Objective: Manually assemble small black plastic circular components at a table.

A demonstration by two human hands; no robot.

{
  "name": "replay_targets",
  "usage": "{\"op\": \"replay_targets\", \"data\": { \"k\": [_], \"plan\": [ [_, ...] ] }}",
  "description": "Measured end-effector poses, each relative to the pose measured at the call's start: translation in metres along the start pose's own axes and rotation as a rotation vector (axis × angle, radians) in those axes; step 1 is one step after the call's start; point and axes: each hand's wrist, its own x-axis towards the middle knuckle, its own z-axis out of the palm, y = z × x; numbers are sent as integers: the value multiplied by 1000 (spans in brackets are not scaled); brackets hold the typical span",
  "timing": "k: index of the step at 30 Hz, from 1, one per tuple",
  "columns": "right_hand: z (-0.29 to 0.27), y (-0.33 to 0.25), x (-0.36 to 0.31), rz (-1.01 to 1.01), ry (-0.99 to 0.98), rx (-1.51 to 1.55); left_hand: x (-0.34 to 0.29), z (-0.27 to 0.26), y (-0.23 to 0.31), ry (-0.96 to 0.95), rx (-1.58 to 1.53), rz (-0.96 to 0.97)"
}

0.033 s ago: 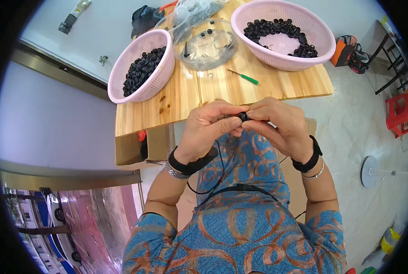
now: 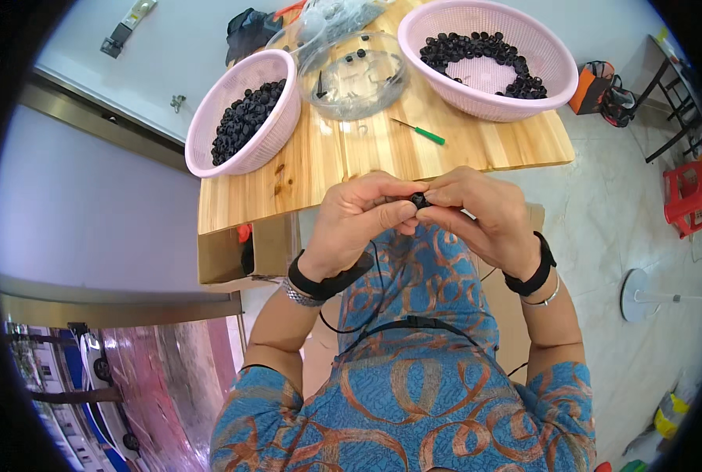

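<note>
Two-handedly pinching a small, roundish, plastic-looking black piece (image 2: 419,200) between left hand (image 2: 357,216) and right hand (image 2: 486,211), by the near edge of the pale wooden worktop (image 2: 359,153), presumably for steadiness.

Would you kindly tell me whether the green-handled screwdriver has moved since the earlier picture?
No. Judged against the wooden table, the green-handled screwdriver shows no visible shift: it lies in the same spot, between the right-hand pink basket and the near edge.
</note>
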Motion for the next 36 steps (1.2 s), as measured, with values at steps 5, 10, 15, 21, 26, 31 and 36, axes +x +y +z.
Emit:
{"op": "replay_targets", "data": {
  "k": [5,10,15,21,26,31,36],
  "plan": [
    [-4,2,3,-39,-116,-66,3,-4,8,-49,117,-112],
    [-3,5,3,-91,-91,-111,4,-7,7,-71,-64,-227],
    [-3,13,4,-88,-98,-31,4,-9,2,-95,-190,-277],
    [-10,18,19,-107,-237,5,6,-12,2,-135,-222,-279],
    [-9,15,28,-23,-324,-6,6,-9,4,-155,-277,-285],
    [-11,18,28,-146,-341,-25,6,-12,-4,-204,-298,-302],
    [-7,24,28,-213,-402,-64,4,-9,-19,-151,-414,-368]
  ]
}}
